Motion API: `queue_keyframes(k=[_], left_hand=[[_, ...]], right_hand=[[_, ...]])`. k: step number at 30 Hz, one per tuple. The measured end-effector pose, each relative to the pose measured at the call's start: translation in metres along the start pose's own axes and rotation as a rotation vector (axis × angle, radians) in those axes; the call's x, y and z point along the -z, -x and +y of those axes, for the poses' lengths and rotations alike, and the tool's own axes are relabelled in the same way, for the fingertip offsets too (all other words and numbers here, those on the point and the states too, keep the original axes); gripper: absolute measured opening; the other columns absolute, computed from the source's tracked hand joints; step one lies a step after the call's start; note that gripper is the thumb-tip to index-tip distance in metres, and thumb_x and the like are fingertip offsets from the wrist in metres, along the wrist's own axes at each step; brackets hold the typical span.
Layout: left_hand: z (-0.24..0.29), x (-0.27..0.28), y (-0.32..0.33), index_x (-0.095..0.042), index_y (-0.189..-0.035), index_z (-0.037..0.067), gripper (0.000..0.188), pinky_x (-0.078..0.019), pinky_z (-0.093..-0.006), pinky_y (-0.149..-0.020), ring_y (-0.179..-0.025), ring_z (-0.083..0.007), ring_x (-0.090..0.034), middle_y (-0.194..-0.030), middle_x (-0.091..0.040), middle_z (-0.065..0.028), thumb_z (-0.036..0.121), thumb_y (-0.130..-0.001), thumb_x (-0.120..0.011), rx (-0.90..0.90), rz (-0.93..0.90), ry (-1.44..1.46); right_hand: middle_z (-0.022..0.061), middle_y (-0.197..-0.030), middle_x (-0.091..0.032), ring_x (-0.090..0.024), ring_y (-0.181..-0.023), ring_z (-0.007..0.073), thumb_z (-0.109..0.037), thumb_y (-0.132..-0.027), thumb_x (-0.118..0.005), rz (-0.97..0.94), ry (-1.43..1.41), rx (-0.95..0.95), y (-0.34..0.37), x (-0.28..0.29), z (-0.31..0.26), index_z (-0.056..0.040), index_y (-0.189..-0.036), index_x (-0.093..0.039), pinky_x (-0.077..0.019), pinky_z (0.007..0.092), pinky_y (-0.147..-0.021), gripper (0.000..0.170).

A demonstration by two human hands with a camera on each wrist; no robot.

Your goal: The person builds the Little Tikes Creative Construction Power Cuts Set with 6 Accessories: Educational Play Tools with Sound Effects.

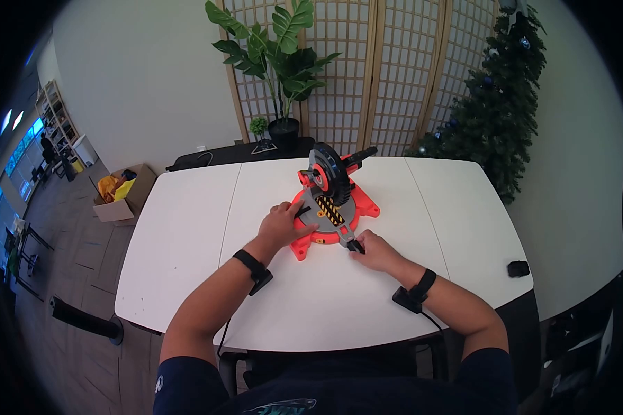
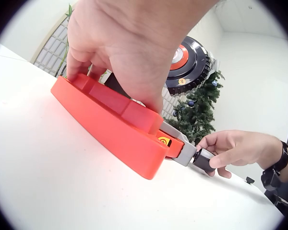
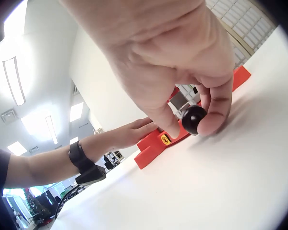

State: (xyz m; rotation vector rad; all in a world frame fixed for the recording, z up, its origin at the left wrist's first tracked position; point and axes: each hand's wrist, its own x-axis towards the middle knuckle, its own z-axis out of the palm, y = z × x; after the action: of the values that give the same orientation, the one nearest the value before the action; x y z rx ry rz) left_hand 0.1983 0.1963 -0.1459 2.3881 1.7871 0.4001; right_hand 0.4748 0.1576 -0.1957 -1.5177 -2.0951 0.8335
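Note:
A toy miter saw [image 1: 349, 207] with a red base, a grey round turntable and a black toothed blade disc [image 1: 331, 174] stands on the white table. My left hand [image 1: 278, 225] grips the left side of its base, the thumb lying over the turntable. In the left wrist view the red base [image 2: 110, 122] passes under that hand's palm, and its fingertips reach over the far edge. At the front of the saw, my right hand [image 1: 379, 252] pinches the black knob [image 3: 194, 120] of the grey arm between thumb and fingers. A yellow-and-black striped strip [image 1: 329, 210] crosses the turntable.
A small black object [image 1: 518, 268] lies near the right edge of the white table [image 1: 180, 277]. Behind it stand a potted plant [image 1: 284, 131], a lattice screen [image 1: 401, 76] and a decorated Christmas tree [image 1: 491, 111]. An open cardboard box [image 1: 142, 187] sits on the floor at left.

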Motion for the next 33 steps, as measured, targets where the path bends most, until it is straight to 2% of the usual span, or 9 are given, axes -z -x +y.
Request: queue_keyframes(k=[4,11,13,16,22,26,28,32,33], left_hand=[[-0.002,-0.003,-0.001,-0.051,-0.144,0.011,0.087,-0.0519,-0.0426,-0.099,-0.125,-0.0368,-0.056,-0.131,-0.059,-0.0202,0.067,-0.081,-0.068,-0.005,0.006,-0.008],[-0.001,-0.002,-0.001,-0.05,-0.145,0.011,0.087,-0.052,-0.0425,-0.099,-0.124,-0.0367,-0.056,-0.13,-0.059,-0.02,0.067,-0.081,-0.068,0.0,-0.003,-0.014],[0.0,-0.002,-0.001,-0.051,-0.144,0.011,0.087,-0.0521,-0.0423,-0.099,-0.124,-0.0366,-0.056,-0.13,-0.059,-0.0202,0.068,-0.081,-0.067,0.001,0.003,-0.014],[0.0,-0.001,0.0,-0.051,-0.144,0.011,0.087,-0.052,-0.0424,-0.099,-0.124,-0.0367,-0.056,-0.13,-0.059,-0.0206,0.068,-0.081,-0.067,-0.003,0.001,-0.004],[-0.003,-0.005,-0.001,-0.051,-0.144,0.011,0.086,-0.0518,-0.0428,-0.099,-0.124,-0.0369,-0.056,-0.13,-0.059,-0.0204,0.067,-0.081,-0.068,-0.02,0.028,-0.004],[-0.001,-0.002,0.0,-0.051,-0.144,0.011,0.086,-0.0518,-0.0427,-0.099,-0.124,-0.0366,-0.056,-0.13,-0.059,-0.0202,0.067,-0.081,-0.068,-0.009,0.02,-0.001],[0.0,-0.001,0.0,-0.051,-0.144,0.011,0.087,-0.0517,-0.0425,-0.099,-0.125,-0.0364,-0.055,-0.131,-0.059,-0.0201,0.067,-0.08,-0.068,-0.005,0.006,-0.002],[0.005,0.004,0.002,-0.05,-0.145,0.01,0.086,-0.0485,-0.0417,-0.104,-0.127,-0.0367,-0.054,-0.136,-0.057,-0.019,0.063,-0.08,-0.071,0.029,-0.027,0.021],[0.005,0.004,0.002,-0.05,-0.145,0.01,0.086,-0.0484,-0.0416,-0.104,-0.127,-0.0367,-0.054,-0.136,-0.056,-0.019,0.063,-0.08,-0.071,0.029,-0.026,0.021]], right_hand=[[0.0197,-0.095,-0.065,-0.066,-0.093,0.036,-0.037,-0.081,-0.078,0.027,0.251,-0.016,0.013,0.018,-0.031,0.0046,-0.105,-0.058,-0.0543,0.0434,-0.081,0.052],[0.0181,-0.085,-0.067,-0.068,-0.081,0.0346,-0.038,-0.079,-0.08,0.04,0.377,0.049,0.003,0.017,-0.023,0.0044,-0.093,-0.063,-0.0558,0.0411,-0.075,0.048],[0.0181,-0.08,-0.068,-0.068,-0.076,0.0341,-0.038,-0.08,-0.079,-0.116,-0.052,-0.167,-0.002,0.022,-0.015,0.005,-0.092,-0.065,-0.0551,0.0388,-0.071,0.047],[0.0176,-0.076,-0.068,-0.067,-0.072,0.034,-0.04,-0.082,-0.077,-0.168,-0.218,-0.229,-0.003,0.021,-0.01,0.0053,-0.095,-0.066,-0.0538,0.0391,-0.069,0.049],[0.0181,-0.076,-0.068,-0.066,-0.072,0.0343,-0.043,-0.084,-0.076,0.01,0.283,0.092,0.002,0.015,-0.011,0.0041,-0.09,-0.065,-0.0534,0.0415,-0.069,0.048],[0.0184,-0.077,-0.068,-0.067,-0.074,0.0349,-0.042,-0.084,-0.075,0.028,0.314,0.072,0.002,0.02,-0.019,0.0031,-0.085,-0.065,-0.0539,0.0413,-0.07,0.046],[0.0184,-0.078,-0.069,-0.068,-0.076,0.0353,-0.041,-0.084,-0.076,-0.193,-0.094,-0.231,-0.002,0.028,-0.023,0.0016,-0.081,-0.066,-0.0544,0.041,-0.072,0.044],[0.0182,-0.079,-0.07,-0.069,-0.078,0.0354,-0.041,-0.083,-0.076,-0.24,-0.19,-0.265,-0.005,0.028,-0.016,0.0008,-0.082,-0.066,-0.0549,0.0404,-0.073,0.043],[0.0181,-0.079,-0.07,-0.069,-0.078,0.0352,-0.041,-0.082,-0.077,-0.17,-0.008,-0.169,-0.003,0.025,-0.017,0.0006,-0.082,-0.066,-0.0549,0.04,-0.073,0.043]])
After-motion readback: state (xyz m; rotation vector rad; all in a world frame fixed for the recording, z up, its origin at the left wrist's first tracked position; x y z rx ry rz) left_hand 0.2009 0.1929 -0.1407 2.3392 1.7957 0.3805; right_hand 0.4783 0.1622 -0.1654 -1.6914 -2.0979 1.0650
